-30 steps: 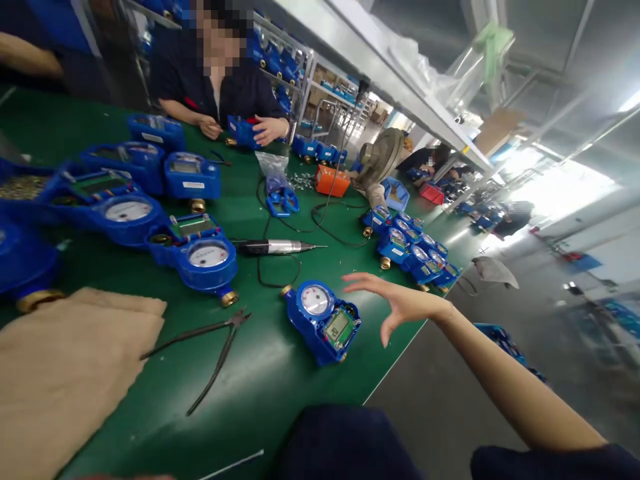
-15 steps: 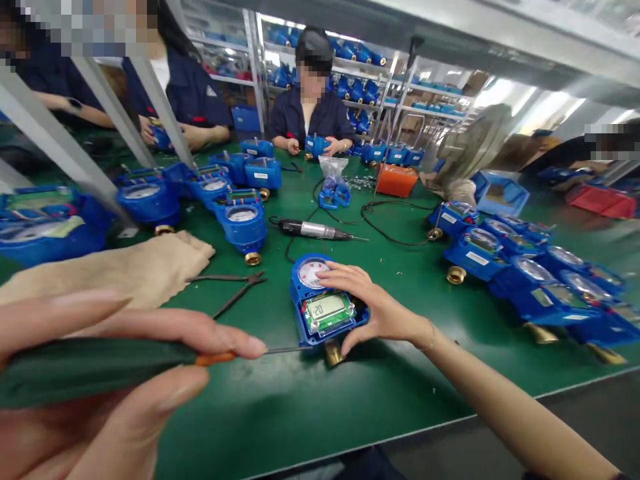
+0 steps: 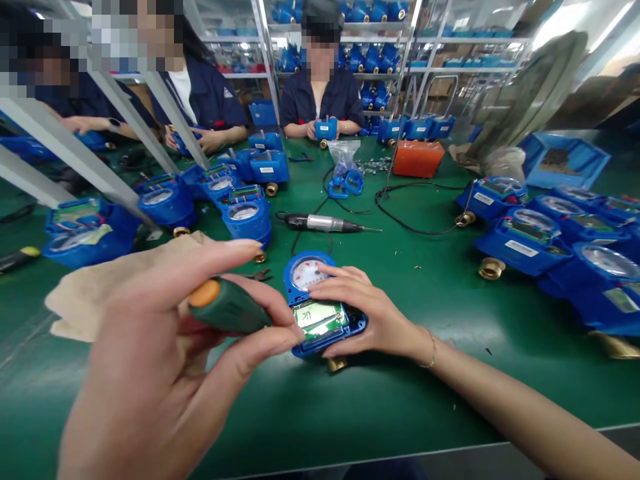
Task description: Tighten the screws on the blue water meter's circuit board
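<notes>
A blue meter [image 3: 317, 320] is being steadied on the green table [image 3: 400, 413] by the right hand [image 3: 373, 310], its fingers and thumb loosely curled around the meter's end. A green-handled screwdriver [image 3: 240, 308] is being gripped by the curled left hand [image 3: 165, 357]. On the lit display [image 3: 311, 317], digits resembling "20" are being shown indistinctly. White labels [image 3: 521, 248] are being carried by the meters at right [image 3: 500, 237], their print too small to read.

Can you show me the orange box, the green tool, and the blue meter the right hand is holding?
Orange box [image 3: 417, 161]: head view, middle of its front side.
Green tool [image 3: 237, 309]: head view, on its handle.
Blue meter [image 3: 317, 316]: head view, on its little screen.
</notes>
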The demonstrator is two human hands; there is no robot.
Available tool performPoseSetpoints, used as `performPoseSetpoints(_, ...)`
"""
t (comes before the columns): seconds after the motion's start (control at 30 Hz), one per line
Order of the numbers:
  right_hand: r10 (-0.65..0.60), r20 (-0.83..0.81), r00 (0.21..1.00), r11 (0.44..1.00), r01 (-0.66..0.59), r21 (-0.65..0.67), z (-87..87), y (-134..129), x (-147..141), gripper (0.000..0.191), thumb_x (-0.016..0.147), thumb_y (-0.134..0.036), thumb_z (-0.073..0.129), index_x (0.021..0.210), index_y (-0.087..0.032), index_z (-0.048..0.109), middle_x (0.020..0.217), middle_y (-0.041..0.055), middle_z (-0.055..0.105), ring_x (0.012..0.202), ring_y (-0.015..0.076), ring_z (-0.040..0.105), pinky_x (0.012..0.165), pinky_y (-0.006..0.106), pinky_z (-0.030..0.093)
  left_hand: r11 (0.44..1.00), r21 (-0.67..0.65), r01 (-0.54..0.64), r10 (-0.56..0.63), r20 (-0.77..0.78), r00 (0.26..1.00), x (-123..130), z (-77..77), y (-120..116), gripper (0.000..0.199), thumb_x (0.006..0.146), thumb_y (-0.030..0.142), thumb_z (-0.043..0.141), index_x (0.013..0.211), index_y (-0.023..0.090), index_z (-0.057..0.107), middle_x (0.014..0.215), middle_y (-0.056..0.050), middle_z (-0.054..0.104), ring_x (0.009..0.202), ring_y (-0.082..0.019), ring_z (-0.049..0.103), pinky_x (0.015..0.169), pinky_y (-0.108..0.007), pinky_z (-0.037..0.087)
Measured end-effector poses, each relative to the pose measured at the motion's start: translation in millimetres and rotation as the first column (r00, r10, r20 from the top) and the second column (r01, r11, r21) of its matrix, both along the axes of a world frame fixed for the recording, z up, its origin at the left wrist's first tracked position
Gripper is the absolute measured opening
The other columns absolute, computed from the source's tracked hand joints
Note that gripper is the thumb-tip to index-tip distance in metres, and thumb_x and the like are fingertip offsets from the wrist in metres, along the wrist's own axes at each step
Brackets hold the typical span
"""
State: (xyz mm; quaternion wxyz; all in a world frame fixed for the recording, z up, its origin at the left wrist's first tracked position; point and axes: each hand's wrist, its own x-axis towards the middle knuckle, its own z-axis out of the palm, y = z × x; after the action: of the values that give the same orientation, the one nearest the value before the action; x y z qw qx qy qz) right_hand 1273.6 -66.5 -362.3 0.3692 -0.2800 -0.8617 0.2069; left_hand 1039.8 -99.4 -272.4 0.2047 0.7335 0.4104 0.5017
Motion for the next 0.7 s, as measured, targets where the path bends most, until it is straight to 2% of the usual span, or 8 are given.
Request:
performPoseSetpoints(0.07,-0.006,-0.029,1.0,1.0,0.006,-0.006,-3.0,0,-1,0.074,0.067,-0.044,0.085,0.13,-0.023,0.051,0.13,0.0071,0.059,0.136,0.0261,0.039,0.114,0.045,0.022,0.993,-0.086,0.08,-0.089,-0.107,0.99,4,-7.7,1,0.056,0.081,0.034,0.072,0.131,0.028,0.047,0.083,0.006,0.071,0.075,-0.013,0.07,0.07,-0.017,0.059)
performPoseSetpoints(0.17,-0.015,-0.081,0.997,1.0,0.014,-0.022,-6.1,0,-1,0.075,0.066,-0.043,0.086,0.13,-0.023,0.051,0.126,0.0072,0.061,0.134,0.0266,0.042,0.113,0.046,0.026,0.977,-0.18,0.112,-0.157,-0.256,0.954,4,-18.7,4,0.027,0.088,0.042,0.062,0.112,0.03,0.056,0.086,0.008,0.072,0.079,-0.01,0.07,0.071,-0.013,0.055)
performPoseSetpoints(0.23,-0.024,-0.095,0.995,0.999,0.021,-0.032,-5.8,0,0,0.076,0.066,-0.041,0.087,0.13,-0.023,0.051,0.126,0.0076,0.061,0.133,0.0265,0.043,0.112,0.045,0.029,0.981,-0.151,0.124,-0.168,-0.322,0.932,1,-26.1,7,0.015,0.09,0.042,0.06,0.099,0.03,0.061,0.089,0.008,0.071,0.084,-0.009,0.069,0.074,-0.014,0.052)
performPoseSetpoints(0.33,-0.05,-0.066,0.997,0.997,0.047,-0.057,-2.2,-2,0,0.078,0.065,-0.041,0.087,0.131,-0.022,0.051,0.126,0.0092,0.057,0.133,0.0259,0.042,0.111,0.044,0.032,0.978,-0.096,0.187,-0.209,-0.365,0.907,-2,-36.5,11,0.007,0.09,0.034,0.061,0.093,0.028,0.063,0.093,0.005,0.069,0.09,-0.011,0.064,0.079,-0.02,0.049)
performPoseSetpoints(0.43,-0.087,-0.001,0.996,0.995,0.087,-0.059,1.2,-4,-1,0.086,0.063,-0.044,0.088,0.135,-0.02,0.048,0.127,0.0103,0.053,0.133,0.0251,0.04,0.11,0.043,0.034,0.961,-0.094,0.262,-0.278,-0.347,0.896,0,-45.3,12,0.003,0.091,0.024,0.06,0.088,0.023,0.061,0.09,0.001,0.064,0.09,-0.013,0.06,0.085,-0.026,0.046)
performPoseSetpoints(0.53,-0.103,0.039,0.994,0.994,0.105,-0.039,1.8,-6,-1,0.089,0.063,-0.047,0.087,0.137,-0.021,0.046,0.128,0.0099,0.051,0.133,0.0251,0.04,0.11,0.043,0.033,0.938,-0.101,0.333,-0.347,-0.221,0.911,3,-52.9,9,0.009,0.092,0.014,0.054,0.087,0.02,0.059,0.088,-0.001,0.06,0.091,-0.014,0.057,0.084,-0.03,0.047)
performPoseSetpoints(0.7,-0.093,0.02,0.995,0.995,0.094,-0.039,0.8,-5,-1,0.083,0.064,-0.049,0.086,0.133,-0.023,0.05,0.126,0.0098,0.051,0.132,0.0277,0.04,0.11,0.046,0.034,0.941,-0.114,0.317,-0.329,-0.105,0.938,6,-64.7,9,0.013,0.09,0.008,0.054,0.088,0.021,0.057,0.086,-0.001,0.06,0.083,-0.015,0.059,0.074,-0.031,0.048)
